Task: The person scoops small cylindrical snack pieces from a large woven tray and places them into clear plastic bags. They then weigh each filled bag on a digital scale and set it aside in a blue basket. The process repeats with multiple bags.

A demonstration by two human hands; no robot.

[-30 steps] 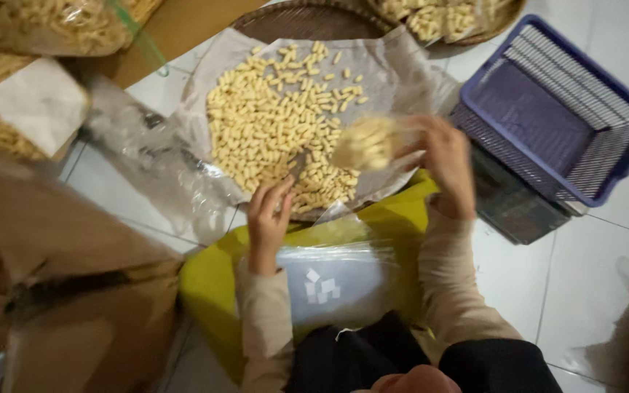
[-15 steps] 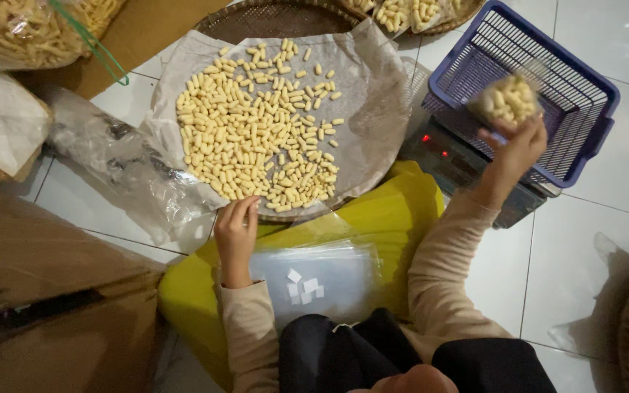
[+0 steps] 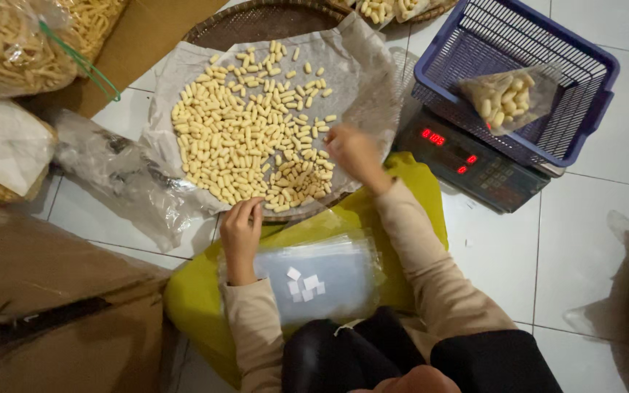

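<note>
The right hand (image 3: 354,149) hangs over the near right edge of the heap of pale finger-shaped snacks (image 3: 249,138). It is blurred, so I cannot tell whether its grip is wide or closed on pieces. The left hand (image 3: 242,225) rests at the heap's near rim with a loose, curled grip. Its fingertips touch the nearest pieces and nothing shows clasped in it.

The snacks lie spread on a paper sheet (image 3: 358,80) over a woven tray (image 3: 256,22), which runs ahead of both hands. Just behind the left hand, on the lap, lies a stack of clear empty bags (image 3: 322,273) on a yellow cloth (image 3: 416,218). To the right of the right hand and a little beyond it is a scale (image 3: 475,164) with lit red digits. It carries a blue basket (image 3: 591,80), and in the basket lies a filled bag (image 3: 507,94), apart from both hands.

This looks like the gathering step, with one portion already on the scale. The next move calls for a scooping grip under a loose handful. An empty bag must also be drawn from the stack behind the left hand and held open.
</note>
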